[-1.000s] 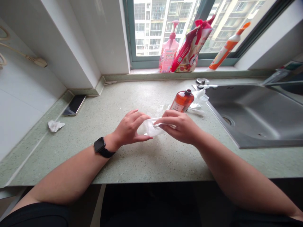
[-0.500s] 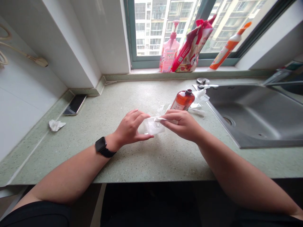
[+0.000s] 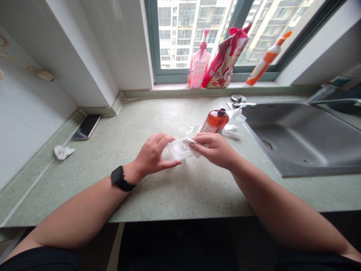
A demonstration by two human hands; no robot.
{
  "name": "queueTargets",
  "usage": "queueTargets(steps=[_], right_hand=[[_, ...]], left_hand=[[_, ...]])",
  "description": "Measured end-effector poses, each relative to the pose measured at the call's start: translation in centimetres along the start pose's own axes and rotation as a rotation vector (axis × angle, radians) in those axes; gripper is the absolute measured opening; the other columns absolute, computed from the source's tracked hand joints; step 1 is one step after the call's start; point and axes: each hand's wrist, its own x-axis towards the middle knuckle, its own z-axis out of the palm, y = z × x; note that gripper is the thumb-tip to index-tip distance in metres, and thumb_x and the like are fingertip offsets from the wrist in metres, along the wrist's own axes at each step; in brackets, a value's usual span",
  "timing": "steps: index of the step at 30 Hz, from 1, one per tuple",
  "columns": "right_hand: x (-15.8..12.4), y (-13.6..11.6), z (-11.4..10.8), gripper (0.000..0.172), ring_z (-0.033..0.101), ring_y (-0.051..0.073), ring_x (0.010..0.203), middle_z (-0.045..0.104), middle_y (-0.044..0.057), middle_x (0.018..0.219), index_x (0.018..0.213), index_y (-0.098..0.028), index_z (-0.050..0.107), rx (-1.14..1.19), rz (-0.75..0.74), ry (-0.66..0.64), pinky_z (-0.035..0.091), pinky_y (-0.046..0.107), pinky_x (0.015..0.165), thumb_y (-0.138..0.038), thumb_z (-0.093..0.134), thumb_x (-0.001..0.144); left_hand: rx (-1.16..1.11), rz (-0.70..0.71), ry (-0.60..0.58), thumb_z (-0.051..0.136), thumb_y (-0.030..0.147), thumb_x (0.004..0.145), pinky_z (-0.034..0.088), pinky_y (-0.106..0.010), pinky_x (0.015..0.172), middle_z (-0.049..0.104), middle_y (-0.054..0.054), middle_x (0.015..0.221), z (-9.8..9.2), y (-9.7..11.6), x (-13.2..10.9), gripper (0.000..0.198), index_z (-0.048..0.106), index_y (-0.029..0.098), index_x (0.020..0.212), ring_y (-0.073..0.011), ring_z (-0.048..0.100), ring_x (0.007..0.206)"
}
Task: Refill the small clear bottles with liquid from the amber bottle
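My left hand, with a black watch on the wrist, grips a small clear plastic container from the left, thumb below and fingers curled over it. My right hand pinches a white tissue against the container's right end. Both hands hover just above the green speckled counter. An amber bottle with no cap lies tilted just behind my right hand, beside a white pump head.
A steel sink is set in the counter at the right. On the sill stand a pink pump bottle, a red refill pouch and an orange bottle. A phone and a crumpled tissue lie at the left.
The container has been turned in my hands so its round marked face shows, and my right hand has shifted the tissue along its right end. The view has tilted slightly.
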Motion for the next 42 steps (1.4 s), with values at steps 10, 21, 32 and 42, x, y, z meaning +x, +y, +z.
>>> queueTargets(steps=[10, 21, 32, 42], right_hand=[[0.1, 0.3, 0.0, 0.048, 0.055, 0.014, 0.069, 0.066, 0.001, 0.073, 0.079, -0.019, 0.076, 0.207, 0.173, -0.039, 0.038, 0.029, 0.061, -0.063, 0.067, 0.095], [0.5, 1.4, -0.1, 0.040, 0.062, 0.015, 0.069, 0.077, 0.005, 0.080, 0.089, -0.019, 0.083, 0.662, 0.488, -0.109, 0.048, 0.029, 0.064, -0.057, 0.087, 0.076], [0.7, 1.7, -0.2, 0.036, 0.063, 0.015, 0.073, 0.075, 0.003, 0.086, 0.096, -0.023, 0.081, 0.513, 0.306, 0.145, 0.050, 0.031, 0.068, -0.057, 0.078, 0.087], [0.4, 1.9, 1.0, 0.020, 0.073, 0.018, 0.092, 0.078, 0.006, 0.103, 0.109, -0.027, 0.081, -0.175, -0.254, 0.201, 0.058, 0.036, 0.083, -0.030, 0.062, 0.103]], left_hand=[[0.006, -0.005, 0.006, 0.081, 0.065, 0.085, 0.058, -0.042, 0.087, 0.072, -0.011, 0.114, 0.1, 0.0, 0.0, 0.065, 0.059, 0.018, 0.126, -0.0271, 0.071, 0.098], [0.001, -0.016, -0.001, 0.078, 0.067, 0.086, 0.058, -0.040, 0.082, 0.071, -0.010, 0.112, 0.0, -0.4, -0.1, 0.065, 0.059, 0.019, 0.126, -0.0253, 0.072, 0.094], [-0.023, 0.008, -0.008, 0.077, 0.065, 0.088, 0.059, -0.039, 0.083, 0.071, -0.011, 0.115, 0.0, -0.9, -0.1, 0.064, 0.058, 0.019, 0.129, -0.0253, 0.072, 0.096], [-0.012, 0.060, -0.003, 0.079, 0.065, 0.087, 0.059, -0.042, 0.087, 0.072, -0.013, 0.118, -0.1, -0.8, -0.1, 0.067, 0.058, 0.020, 0.132, -0.0283, 0.071, 0.103]])
